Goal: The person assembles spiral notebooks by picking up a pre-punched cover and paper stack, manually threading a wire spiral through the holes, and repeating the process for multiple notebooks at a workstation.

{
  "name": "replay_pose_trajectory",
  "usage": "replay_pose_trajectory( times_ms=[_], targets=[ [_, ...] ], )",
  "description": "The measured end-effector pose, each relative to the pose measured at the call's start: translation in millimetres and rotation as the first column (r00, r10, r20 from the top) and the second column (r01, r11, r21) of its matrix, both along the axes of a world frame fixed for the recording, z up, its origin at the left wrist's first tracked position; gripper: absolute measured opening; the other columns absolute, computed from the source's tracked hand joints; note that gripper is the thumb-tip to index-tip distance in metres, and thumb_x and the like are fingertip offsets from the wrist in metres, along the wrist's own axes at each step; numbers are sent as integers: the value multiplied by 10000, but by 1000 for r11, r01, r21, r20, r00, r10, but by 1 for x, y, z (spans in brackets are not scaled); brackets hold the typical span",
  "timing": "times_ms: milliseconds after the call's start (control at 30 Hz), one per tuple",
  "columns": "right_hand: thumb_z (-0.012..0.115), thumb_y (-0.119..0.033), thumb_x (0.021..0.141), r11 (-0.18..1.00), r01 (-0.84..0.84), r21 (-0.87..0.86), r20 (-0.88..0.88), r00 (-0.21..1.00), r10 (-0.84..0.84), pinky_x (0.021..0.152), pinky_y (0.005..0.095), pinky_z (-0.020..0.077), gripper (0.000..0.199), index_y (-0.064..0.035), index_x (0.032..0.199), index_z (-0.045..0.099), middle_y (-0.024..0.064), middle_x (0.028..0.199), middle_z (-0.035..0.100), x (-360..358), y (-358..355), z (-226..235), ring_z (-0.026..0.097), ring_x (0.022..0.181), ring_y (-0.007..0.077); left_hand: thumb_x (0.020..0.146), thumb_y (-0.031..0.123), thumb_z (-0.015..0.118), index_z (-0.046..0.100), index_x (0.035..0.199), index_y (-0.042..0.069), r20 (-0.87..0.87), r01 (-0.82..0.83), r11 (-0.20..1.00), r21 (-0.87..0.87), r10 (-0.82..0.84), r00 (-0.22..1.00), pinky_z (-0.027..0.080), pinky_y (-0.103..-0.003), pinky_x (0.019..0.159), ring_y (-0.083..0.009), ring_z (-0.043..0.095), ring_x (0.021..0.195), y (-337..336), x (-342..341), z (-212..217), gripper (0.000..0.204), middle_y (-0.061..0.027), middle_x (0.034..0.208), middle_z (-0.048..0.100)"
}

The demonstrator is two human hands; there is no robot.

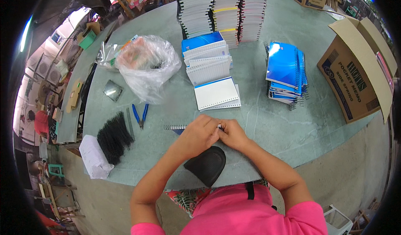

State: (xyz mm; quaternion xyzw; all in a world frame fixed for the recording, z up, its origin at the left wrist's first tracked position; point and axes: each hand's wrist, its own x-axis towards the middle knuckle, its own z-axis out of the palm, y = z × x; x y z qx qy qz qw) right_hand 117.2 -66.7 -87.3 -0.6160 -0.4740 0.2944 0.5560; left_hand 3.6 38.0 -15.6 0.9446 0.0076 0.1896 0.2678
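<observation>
Grip: both hands pinch one end of a spiral notebook (177, 128), fingers curled shut on it.
Left hand: left hand (196, 135) lies palm down over the notebook, knuckles up, covering most of it; forearm comes in from the lower left, elbow bent.
Right hand: right hand (233, 134) meets the left thumb to thumb, fingertips tucked at the binding; forearm slants in from the lower right.
Notebook: flat on the green table (267, 126) near its front edge, wire coil poking out to the left of the left hand.
Close by: black pouch (207, 165) just under the wrists; blue-handled pliers (140, 114) to the left; heap of black wire coils (113, 137) further left.
Beyond: fanned row of unbound notebooks (211, 74) straight ahead; stack of blue bound notebooks (286, 72) to the right; clear plastic bag (146, 66); open cardboard box (355, 72).
</observation>
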Motion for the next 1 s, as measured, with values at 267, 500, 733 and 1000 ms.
replay_pose_trajectory(
  times_ms=[267,500,733,1000],
  targets=[
    [567,-51,709,999,-7,35,321,947,-5,687,450,439,188,-36,896,583,188,833,590,-4,-4,12,558,806,387,699,50,635,570,852,40,-185,-118,993,0,116,976,435,-368,708,-306,526,855,-8,-2,14,166,-131,854,549],
    [533,45,673,929,62,364,498,831,-250,797,413,435,456,-78,1108,592,139,1042,621,18,-21,74,580,950,309,724,80,668,588,1032,64,319,-388,904,182,318,893,395,-374,853,-304,515,968,-12,-15,47,318,-123,1026,540],
    [621,-164,745,784,493,377,844,166,-510,950,457,359,434,-113,1173,569,106,1234,536,114,-66,160,477,1149,295,753,88,668,587,1015,40,289,-563,824,-52,552,782,396,-363,864,-305,512,976,23,-60,37,279,-144,1001,558],
    [669,-299,753,871,468,151,932,227,-284,1026,506,254,391,-74,1065,596,118,1226,524,108,-57,132,408,1226,294,770,117,651,624,875,32,32,-432,902,6,431,902,435,-372,774,-288,566,895,40,-50,-21,138,-116,903,620]
  ],
)
